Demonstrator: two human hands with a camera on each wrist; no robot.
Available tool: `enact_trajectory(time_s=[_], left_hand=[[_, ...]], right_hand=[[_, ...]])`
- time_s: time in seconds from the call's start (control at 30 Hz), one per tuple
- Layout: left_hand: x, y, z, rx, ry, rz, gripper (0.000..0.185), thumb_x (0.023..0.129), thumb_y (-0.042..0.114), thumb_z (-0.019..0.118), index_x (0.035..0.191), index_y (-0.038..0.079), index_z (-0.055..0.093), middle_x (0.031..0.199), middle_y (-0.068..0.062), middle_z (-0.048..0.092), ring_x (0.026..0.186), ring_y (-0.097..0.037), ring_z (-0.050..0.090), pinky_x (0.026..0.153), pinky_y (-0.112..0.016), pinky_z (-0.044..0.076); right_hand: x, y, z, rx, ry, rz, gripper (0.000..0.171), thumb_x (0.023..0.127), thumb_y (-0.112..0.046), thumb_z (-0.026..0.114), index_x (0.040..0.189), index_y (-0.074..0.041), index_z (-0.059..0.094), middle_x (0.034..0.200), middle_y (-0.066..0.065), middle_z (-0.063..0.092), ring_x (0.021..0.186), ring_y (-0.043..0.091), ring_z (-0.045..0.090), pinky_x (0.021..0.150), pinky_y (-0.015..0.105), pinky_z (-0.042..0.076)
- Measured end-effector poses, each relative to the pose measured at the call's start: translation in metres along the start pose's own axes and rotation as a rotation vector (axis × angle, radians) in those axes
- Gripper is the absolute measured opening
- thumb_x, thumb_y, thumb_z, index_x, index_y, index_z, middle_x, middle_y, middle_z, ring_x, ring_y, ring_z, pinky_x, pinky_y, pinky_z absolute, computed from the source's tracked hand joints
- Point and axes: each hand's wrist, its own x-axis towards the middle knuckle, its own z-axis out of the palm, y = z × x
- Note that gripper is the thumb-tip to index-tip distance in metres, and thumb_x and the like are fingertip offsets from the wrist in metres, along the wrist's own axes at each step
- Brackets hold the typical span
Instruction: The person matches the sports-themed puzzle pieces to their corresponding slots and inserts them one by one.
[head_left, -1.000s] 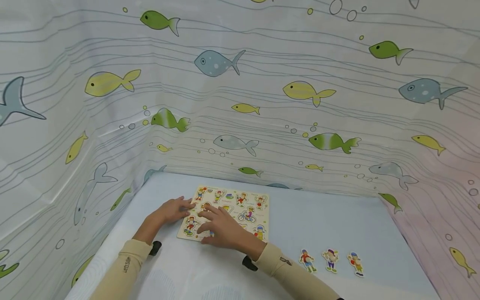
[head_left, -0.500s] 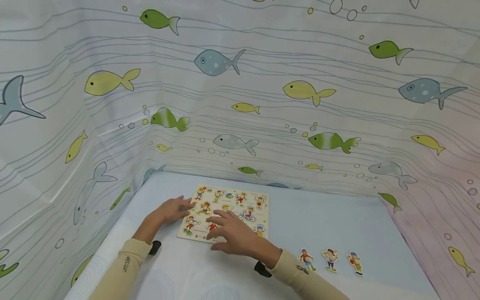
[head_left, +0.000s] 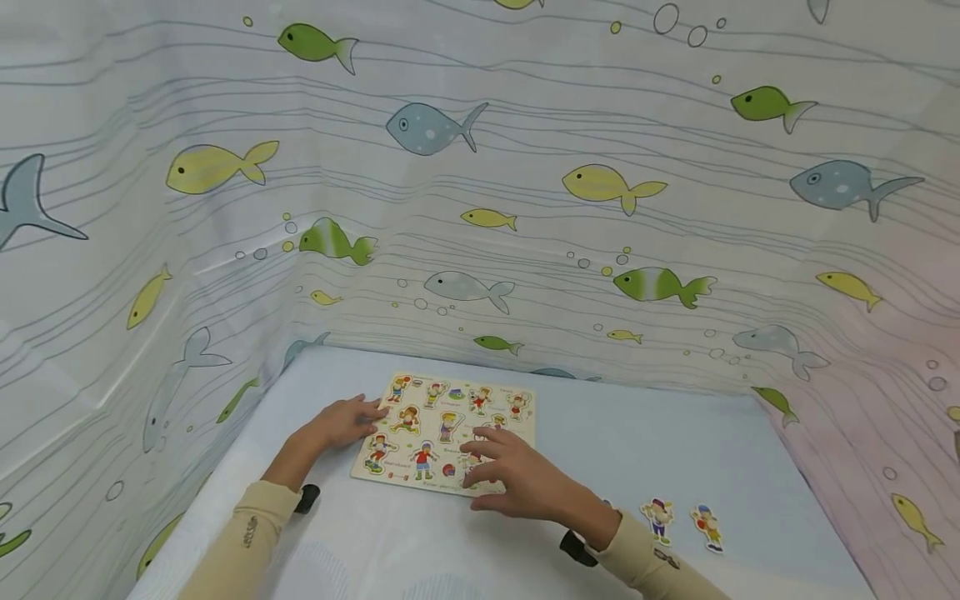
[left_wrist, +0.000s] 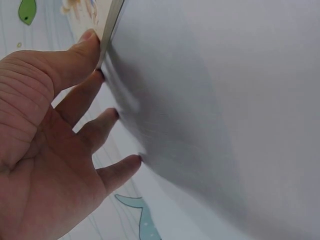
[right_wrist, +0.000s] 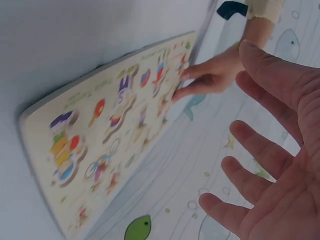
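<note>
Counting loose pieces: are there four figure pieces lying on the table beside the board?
No, only two figure pieces show beside the right hand.

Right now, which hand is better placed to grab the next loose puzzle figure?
Right. The right hand is open and free above the puzzle board, on the side where the loose figures lie; the left hand rests against the board's far edge.

Beige long sleeves [head_left: 247, 533], black wrist straps [head_left: 578, 548], bare hands.

Puzzle board [head_left: 442, 433]: pale wood, smooth, printed matt face. Table cover [head_left: 637, 433]: light blue cloth, matt, fine weave. Fish-print curtain [head_left: 525, 167]: thin plastic sheet, faintly glossy, creased.
</note>
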Motion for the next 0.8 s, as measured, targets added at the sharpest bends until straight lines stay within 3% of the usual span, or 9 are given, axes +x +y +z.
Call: enact_trajectory(time_s=[0.17, 0.5, 0.8], left_hand=[[-0.001, -0.002, -0.001, 0.016, 0.002, 0.044, 0.04, 0.095, 0.02, 0.066, 0.132, 0.005, 0.063, 0.144, -0.02, 0.049, 0.136, -0.053, 0.031, 0.107, -0.066, 0.028], [-0.004, 0.001, 0.0, 0.02, 0.011, 0.034, 0.04, 0.094, 0.02, 0.066, 0.132, 0.005, 0.062, 0.144, -0.02, 0.049, 0.136, -0.052, 0.031, 0.107, -0.067, 0.028], [-0.003, 0.001, -0.001, 0.008, 0.007, 0.027, 0.04, 0.095, 0.019, 0.065, 0.133, 0.005, 0.062, 0.146, -0.019, 0.047, 0.138, -0.051, 0.03, 0.108, -0.067, 0.026]], right_hand=[[-0.02, 0.011, -0.007, 0.023, -0.004, 0.054, 0.022, 0.082, -0.038, 0.081, 0.103, -0.034, 0.076, 0.14, -0.008, 0.054, 0.141, 0.025, 0.035, 0.112, 0.05, 0.034], [-0.058, 0.033, -0.017, 0.079, 0.002, 0.165, 0.022, 0.081, -0.038, 0.082, 0.101, -0.037, 0.074, 0.141, -0.007, 0.054, 0.142, 0.028, 0.033, 0.111, 0.055, 0.033], [-0.084, 0.045, -0.017, 0.089, -0.026, 0.251, 0.02, 0.081, -0.036, 0.082, 0.1, -0.033, 0.076, 0.139, -0.002, 0.056, 0.141, 0.033, 0.034, 0.108, 0.059, 0.034]])
